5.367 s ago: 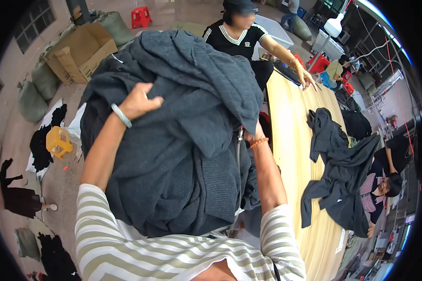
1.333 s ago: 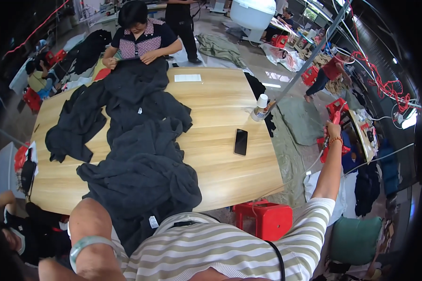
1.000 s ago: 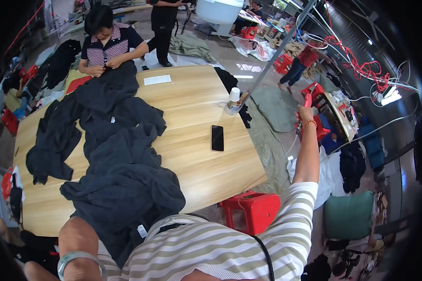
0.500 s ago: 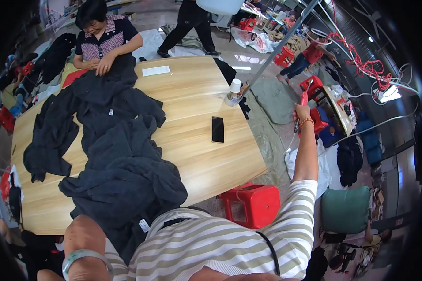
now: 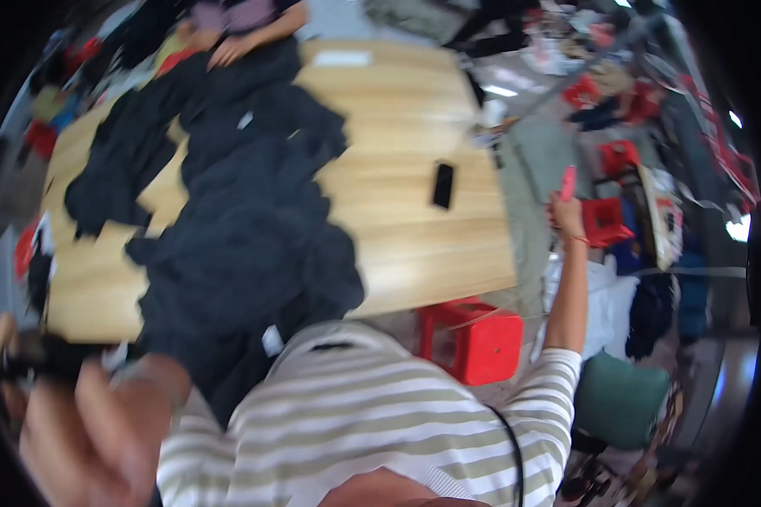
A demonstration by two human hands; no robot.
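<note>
My right hand (image 5: 569,216), arm stretched out beyond the table's right edge, is closed around a pink-red handheld tool (image 5: 568,182) that points up and away; its exact kind is not clear. At the lower left my left hand (image 5: 89,435) is raised close to the camera, smeared by motion, so its finger state and any contents cannot be made out. Dark garments (image 5: 245,220) lie heaped along the left half of the wooden table (image 5: 414,127) and reach down to my waist. White labels (image 5: 272,340) show on the cloth.
Across the table a person's hand (image 5: 231,51) rests on the dark cloth. A phone (image 5: 443,186) lies on the table's right side, a white sheet (image 5: 342,58) at its far edge. Red stools (image 5: 490,346), a green cushion-like bundle (image 5: 624,397) and piled cloth occupy the right side.
My left hand has come up into view at the lower left. The head view has shifted, so the table sits higher. My right hand still holds the tool out to the right.
</note>
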